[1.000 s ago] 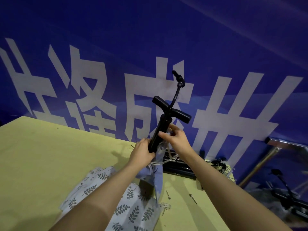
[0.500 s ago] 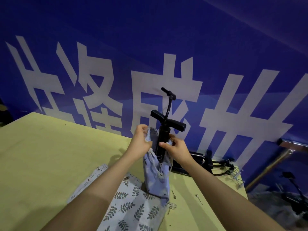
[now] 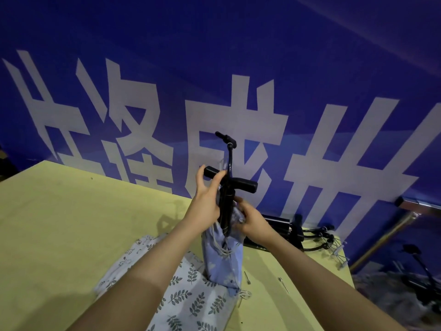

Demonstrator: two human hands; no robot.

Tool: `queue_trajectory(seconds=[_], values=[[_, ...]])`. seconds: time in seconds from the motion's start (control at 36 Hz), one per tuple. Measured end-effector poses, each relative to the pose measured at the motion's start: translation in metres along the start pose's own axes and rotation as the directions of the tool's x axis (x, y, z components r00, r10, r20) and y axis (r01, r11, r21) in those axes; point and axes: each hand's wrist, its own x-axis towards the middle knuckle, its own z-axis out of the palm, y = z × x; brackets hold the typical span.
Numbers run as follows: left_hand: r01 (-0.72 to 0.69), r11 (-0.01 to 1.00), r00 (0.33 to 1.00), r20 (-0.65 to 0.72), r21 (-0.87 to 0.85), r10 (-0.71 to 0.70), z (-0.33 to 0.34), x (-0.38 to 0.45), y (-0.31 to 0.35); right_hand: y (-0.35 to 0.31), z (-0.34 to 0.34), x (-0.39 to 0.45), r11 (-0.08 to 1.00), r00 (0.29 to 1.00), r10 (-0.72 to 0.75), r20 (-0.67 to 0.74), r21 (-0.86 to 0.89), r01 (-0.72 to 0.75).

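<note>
A blue banner (image 3: pixel 238 56) with big white characters fills the wall behind the desk (image 3: pixel 71 223), whose yellow-green top runs from the left edge of the view to a far right corner. Flat on the desk toward its near edge, somewhat right of the middle, lies a leaf-print cloth (image 3: pixel 191 299), with a second pale cloth (image 3: pixel 133 254) in a small printed pattern tucked just beside it on the left. On the far end of the leaf-print cloth a light blue drawstring pouch (image 3: pixel 222 256) stands upright, cords hanging loose down its front. The black hand pump (image 3: pixel 226 211) stands upright in that pouch: its lower barrel is inside, while the upper barrel, T-handle and curved hose with nozzle rise above the pouch mouth. The left hand (image 3: pixel 206 199) grasps the left arm of the T-handle, thumb and fingers curled around it. The right hand (image 3: pixel 253 220) is clenched on the pouch's gathered rim right against the pump barrel; whether it also grips the barrel cannot be told. More black pumps (image 3: pixel 286 230) lie heaped at the far right corner. A thin metal needle (image 3: pixel 284 284) lies on the bare desk to the right of the pouch, and another (image 3: pixel 247 278) lies closer to the pouch base.
</note>
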Motion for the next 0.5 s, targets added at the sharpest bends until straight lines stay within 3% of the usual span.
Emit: queue_trajectory(seconds=[0.06, 0.17, 0.31, 0.39, 0.44, 0.5], values=[[-0.002, 1.0, 1.0, -0.006, 0.006, 0.002, 0.001, -0.001, -0.002, 0.005, -0.004, -0.004, 0.996, 0.999, -0.002, -0.047, -0.087, -0.002], [-0.025, 1.0, 0.999, -0.026, 0.014, 0.025, 0.003, -0.002, -0.002, 0.014, -0.019, -0.004, 0.968, 0.957, 0.085, -0.278, -0.204, -0.145], [-0.066, 0.99, 0.997, -0.023, 0.122, 0.069, 0.007, 0.0, 0.003, 0.02, -0.033, -0.006, 0.918, 0.915, 0.015, -0.403, -0.358, -0.173], [-0.091, 0.968, 0.995, -0.004, 0.232, 0.095, 0.009, 0.001, 0.007, 0.022, -0.035, -0.007, 0.963, 0.91, 0.108, -0.401, -0.184, -0.195], [-0.11, 0.95, 0.994, 0.003, 0.292, 0.114, 0.008, 0.0, 0.01, 0.02, -0.036, -0.01, 0.979, 0.922, 0.197, -0.332, 0.016, -0.203], [-0.127, 0.938, 0.991, 0.008, 0.324, 0.132, 0.006, -0.001, 0.014, 0.021, -0.035, -0.012, 0.97, 0.936, 0.239, -0.258, 0.096, -0.221]])
